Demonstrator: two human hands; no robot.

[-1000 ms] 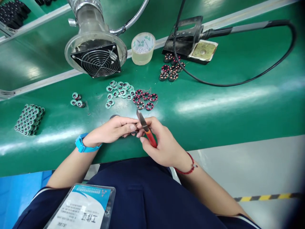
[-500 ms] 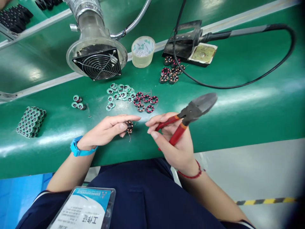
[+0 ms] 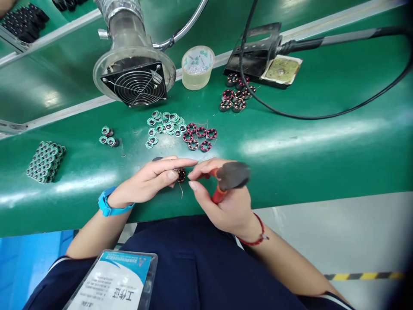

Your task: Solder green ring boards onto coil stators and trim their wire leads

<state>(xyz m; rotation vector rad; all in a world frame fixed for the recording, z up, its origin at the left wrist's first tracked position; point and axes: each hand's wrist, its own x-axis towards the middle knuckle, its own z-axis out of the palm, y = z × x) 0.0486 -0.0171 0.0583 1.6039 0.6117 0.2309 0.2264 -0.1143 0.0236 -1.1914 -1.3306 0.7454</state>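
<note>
Here, the left grip (image 3: 153,178) pinches a coil (image 3: 183,177), the right grip (image 3: 234,209) clasps cutters (image 3: 235,175), green discs (image 3: 169,126) and red rings (image 3: 201,136) on the far side.

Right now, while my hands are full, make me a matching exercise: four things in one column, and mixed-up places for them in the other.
1. wound ring core
2. pliers
3. tape roll
4. green-topped stack

A. between fan and soldering stand
B. in the left grip
C. left part of the bench
D. in the right grip

Pairs: 1-B, 2-D, 3-A, 4-C.
</note>
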